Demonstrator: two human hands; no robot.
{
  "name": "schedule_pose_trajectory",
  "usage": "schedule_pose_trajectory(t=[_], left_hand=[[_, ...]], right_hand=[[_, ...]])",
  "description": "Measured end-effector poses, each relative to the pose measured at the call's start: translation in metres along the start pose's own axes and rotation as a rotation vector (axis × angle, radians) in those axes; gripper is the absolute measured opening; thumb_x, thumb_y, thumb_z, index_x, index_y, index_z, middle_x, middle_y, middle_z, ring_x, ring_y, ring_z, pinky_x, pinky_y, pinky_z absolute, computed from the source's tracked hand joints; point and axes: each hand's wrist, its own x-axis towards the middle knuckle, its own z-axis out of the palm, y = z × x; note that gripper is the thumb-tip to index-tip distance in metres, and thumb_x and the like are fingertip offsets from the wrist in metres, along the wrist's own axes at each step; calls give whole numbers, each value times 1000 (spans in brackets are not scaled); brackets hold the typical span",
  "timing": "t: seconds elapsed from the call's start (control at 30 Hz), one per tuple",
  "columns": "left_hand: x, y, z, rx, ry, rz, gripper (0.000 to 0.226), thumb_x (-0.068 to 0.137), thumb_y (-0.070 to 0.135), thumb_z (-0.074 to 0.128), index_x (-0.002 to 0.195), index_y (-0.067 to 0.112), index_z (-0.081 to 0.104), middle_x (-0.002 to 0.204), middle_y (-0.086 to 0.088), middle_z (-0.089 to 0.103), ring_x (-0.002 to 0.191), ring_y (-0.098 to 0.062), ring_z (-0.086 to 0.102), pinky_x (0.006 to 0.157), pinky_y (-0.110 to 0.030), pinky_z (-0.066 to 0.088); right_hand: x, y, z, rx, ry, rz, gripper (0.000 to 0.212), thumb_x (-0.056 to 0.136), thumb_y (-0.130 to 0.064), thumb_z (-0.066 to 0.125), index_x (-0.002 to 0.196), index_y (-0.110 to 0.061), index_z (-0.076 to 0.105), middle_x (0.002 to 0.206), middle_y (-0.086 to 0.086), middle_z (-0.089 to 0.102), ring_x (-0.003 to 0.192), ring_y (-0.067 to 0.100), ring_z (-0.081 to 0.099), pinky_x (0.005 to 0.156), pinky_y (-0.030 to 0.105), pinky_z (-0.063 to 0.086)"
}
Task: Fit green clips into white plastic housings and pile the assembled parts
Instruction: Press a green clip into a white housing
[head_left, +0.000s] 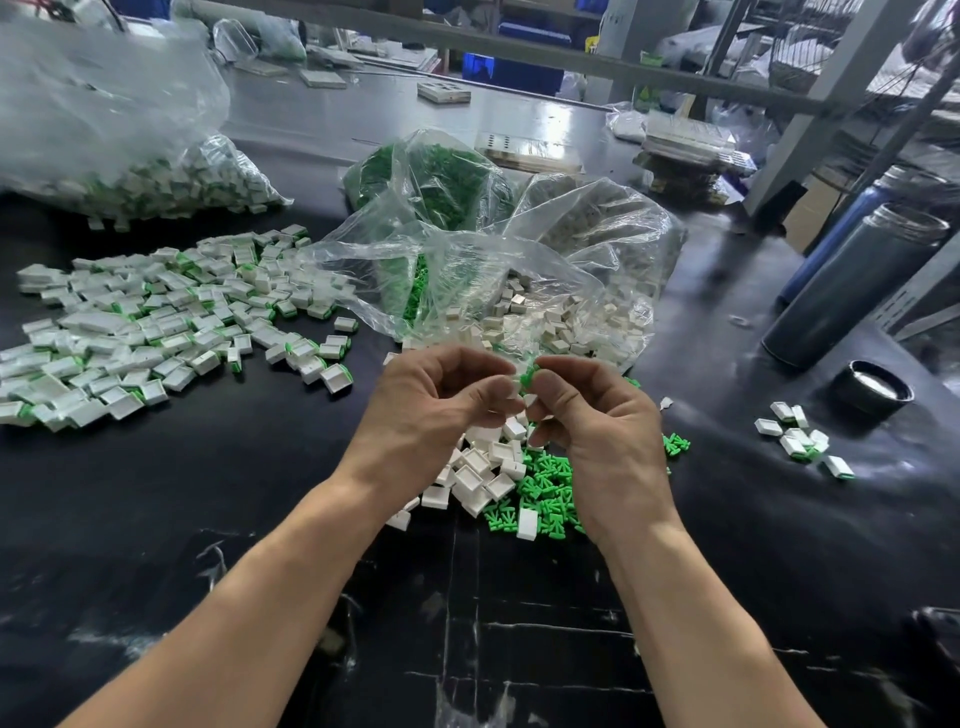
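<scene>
My left hand (441, 400) and my right hand (597, 421) meet above the black table, fingers curled. My right hand pinches a green clip (527, 375) at its fingertips. My left hand's fingertips pinch a white housing (519, 400), mostly hidden between the fingers. Below the hands lie loose white housings (480, 467) and loose green clips (545, 493). A broad pile of assembled parts (156, 332) spreads over the table at the left.
Open clear bags hold green clips (436, 176) and white housings (561, 317) behind the hands. A big bag of parts (156, 182) lies far left. A few assembled parts (800, 436), a black lid (872, 389) and a dark cylinder (852, 291) stand at the right.
</scene>
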Motion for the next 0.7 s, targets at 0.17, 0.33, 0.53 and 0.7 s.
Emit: schedule_pose_trajectory(t=[0.17, 0.33, 0.53, 0.7], left_hand=[[0, -3, 2, -26, -11, 11, 17, 83, 8, 77, 99, 13, 75, 89, -8, 79, 86, -22, 76, 76, -24, 60], [1, -4, 4, -5, -13, 11, 16, 91, -3, 70, 102, 8, 75, 90, -8, 78, 82, -21, 75, 72, -24, 60], [0, -4, 4, -20, -7, -2, 17, 91, -6, 69, 104, 2, 75, 91, -14, 77, 80, -22, 75, 74, -29, 63], [0, -5, 4, -19, -1, -7, 17, 90, -5, 70, 105, 2, 75, 90, -14, 77, 80, -23, 75, 75, -30, 63]], right_hand=[[-1, -1, 0, -5, -3, -2, 14, 90, -11, 76, 85, -24, 80, 72, -1, 72, 62, 11, 65, 52, 23, 53], [-1, -1, 0, -23, 14, 0, 9, 92, -11, 75, 90, -19, 77, 72, -5, 71, 62, 8, 62, 52, 23, 51], [-4, 2, 0, -107, 15, -59, 7, 93, -12, 75, 93, -19, 77, 75, -6, 72, 65, 6, 63, 55, 21, 50], [-4, 2, 1, -171, 33, -107, 8, 93, -15, 75, 93, -23, 75, 73, -10, 71, 60, 2, 61, 56, 20, 51]])
